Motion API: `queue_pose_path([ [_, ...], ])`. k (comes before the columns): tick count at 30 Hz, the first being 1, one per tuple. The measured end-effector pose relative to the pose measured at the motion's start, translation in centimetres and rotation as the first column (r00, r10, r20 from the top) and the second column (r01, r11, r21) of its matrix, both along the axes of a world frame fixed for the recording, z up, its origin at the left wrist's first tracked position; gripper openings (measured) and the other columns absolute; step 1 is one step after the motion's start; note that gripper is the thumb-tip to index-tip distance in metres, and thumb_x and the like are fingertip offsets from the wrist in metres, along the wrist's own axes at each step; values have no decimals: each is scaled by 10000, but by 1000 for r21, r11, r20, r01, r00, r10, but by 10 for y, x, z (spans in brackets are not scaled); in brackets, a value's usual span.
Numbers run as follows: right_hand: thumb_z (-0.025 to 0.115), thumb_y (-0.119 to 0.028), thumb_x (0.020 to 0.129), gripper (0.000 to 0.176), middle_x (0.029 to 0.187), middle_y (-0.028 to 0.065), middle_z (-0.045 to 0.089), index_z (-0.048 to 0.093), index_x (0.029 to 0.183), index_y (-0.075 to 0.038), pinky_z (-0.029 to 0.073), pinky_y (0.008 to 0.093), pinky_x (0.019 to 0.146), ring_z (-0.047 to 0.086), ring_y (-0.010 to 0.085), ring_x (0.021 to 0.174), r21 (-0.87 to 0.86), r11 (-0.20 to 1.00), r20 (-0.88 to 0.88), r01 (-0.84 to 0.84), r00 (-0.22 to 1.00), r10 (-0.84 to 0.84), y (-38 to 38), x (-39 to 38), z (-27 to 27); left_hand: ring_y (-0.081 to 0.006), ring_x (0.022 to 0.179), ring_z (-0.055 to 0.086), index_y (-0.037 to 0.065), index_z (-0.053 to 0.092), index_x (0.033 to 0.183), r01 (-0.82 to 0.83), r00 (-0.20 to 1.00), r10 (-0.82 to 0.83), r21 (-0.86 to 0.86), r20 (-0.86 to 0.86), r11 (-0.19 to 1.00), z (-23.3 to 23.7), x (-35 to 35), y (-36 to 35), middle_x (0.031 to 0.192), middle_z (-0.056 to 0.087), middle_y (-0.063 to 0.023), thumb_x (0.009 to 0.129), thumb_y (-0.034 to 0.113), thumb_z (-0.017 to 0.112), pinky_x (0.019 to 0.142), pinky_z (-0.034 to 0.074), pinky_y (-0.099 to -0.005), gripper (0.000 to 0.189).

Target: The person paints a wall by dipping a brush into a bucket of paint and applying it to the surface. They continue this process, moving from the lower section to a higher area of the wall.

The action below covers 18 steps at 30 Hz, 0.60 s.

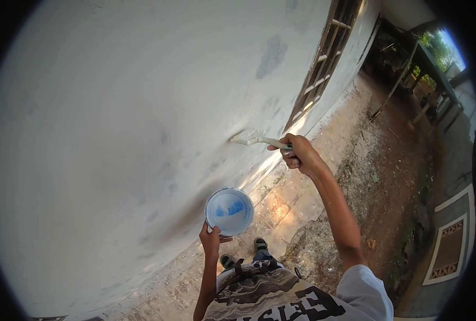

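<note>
My right hand (296, 152) is closed around the handle of a paintbrush (254, 139), whose pale, paint-coated head points left against the white wall (115, 107). Whether the bristle tips press on the wall is hard to make out, though a shadow meets them there. Lower down, my left hand (212, 239) grips the rim of a blue paint bucket (229, 212), thumb over the edge. White paint coats the bucket's inside, with a bluer patch showing at the middle. Grey patches show through on the wall above the brush.
A barred window (323, 64) is set in the wall at upper right. Paving (281, 214) runs along the wall's foot, beside rough concrete and a dirt strip (393, 176). A wooden-posted shelter (430, 75) stands farther off. My sandalled feet (260, 244) are below the bucket.
</note>
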State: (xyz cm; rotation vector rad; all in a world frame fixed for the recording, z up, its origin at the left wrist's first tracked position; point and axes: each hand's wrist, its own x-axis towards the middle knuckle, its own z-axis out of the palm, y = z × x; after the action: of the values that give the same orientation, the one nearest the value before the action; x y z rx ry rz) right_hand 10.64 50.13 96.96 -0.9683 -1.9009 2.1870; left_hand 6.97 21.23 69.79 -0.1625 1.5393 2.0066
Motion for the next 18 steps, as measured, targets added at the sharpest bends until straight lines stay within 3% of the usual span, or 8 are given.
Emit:
queue_pose_path([
  [6, 295, -142, 928, 416, 502, -79, 253, 626, 920, 108, 205, 233, 337, 202, 54, 368, -6, 999, -128, 43, 991, -43, 4, -39, 25, -364, 619, 686, -12, 373, 1411, -19, 1000, 19, 30, -4, 999, 1, -2, -6, 960, 606, -205, 788, -23, 463, 526, 640, -427, 630],
  [7, 348, -84, 867, 169, 717, 116, 600, 474, 789, -1, 216, 239, 345, 225, 60, 404, 12, 1000, -149, 18, 989, -16, 7, -38, 43, -363, 612, 685, -15, 374, 1408, -22, 1000, 22, 33, -6, 999, 1, -3, -7, 966, 605, -204, 797, -21, 463, 522, 639, -426, 618],
  [8, 351, -92, 875, 171, 720, 107, 602, 465, 785, -3, 215, 237, 345, 220, 55, 405, 75, 996, -212, 42, 977, -25, 5, -33, 58, -363, 612, 685, -15, 374, 1408, -20, 1000, 20, 30, -4, 999, 1, -4, -8, 966, 605, -204, 797, -21, 463, 522, 639, -426, 618],
  [11, 350, -116, 890, 253, 614, 41, 507, 541, 840, 43, 211, 241, 348, 218, 59, 400, 138, 987, -217, 82, 975, -50, 10, -12, 82, -362, 607, 684, -17, 379, 1400, -31, 1000, 31, 46, 3, 998, -1, -4, -9, 966, 601, -195, 806, -18, 463, 525, 640, -426, 601],
  [13, 325, -168, 936, 414, 506, -61, 294, 638, 940, 103, 197, 220, 325, 210, 43, 358, 192, 977, -192, 92, 980, -54, 7, 4, 80, -357, 605, 685, -15, 381, 1400, -32, 999, 32, 35, -15, 999, -2, -4, -10, 966, 602, -192, 805, -16, 465, 523, 639, -425, 601],
  [18, 274, -175, 948, 461, 510, -61, 271, 650, 968, 92, 186, 245, 349, 199, 63, 380, 168, 984, 17, 58, 998, -62, 1, 8, 13, -357, 604, 685, -16, 378, 1399, -45, 999, 46, 19, -9, 999, -9, -4, -9, 969, 610, -202, 809, -18, 463, 516, 637, -427, 596],
])
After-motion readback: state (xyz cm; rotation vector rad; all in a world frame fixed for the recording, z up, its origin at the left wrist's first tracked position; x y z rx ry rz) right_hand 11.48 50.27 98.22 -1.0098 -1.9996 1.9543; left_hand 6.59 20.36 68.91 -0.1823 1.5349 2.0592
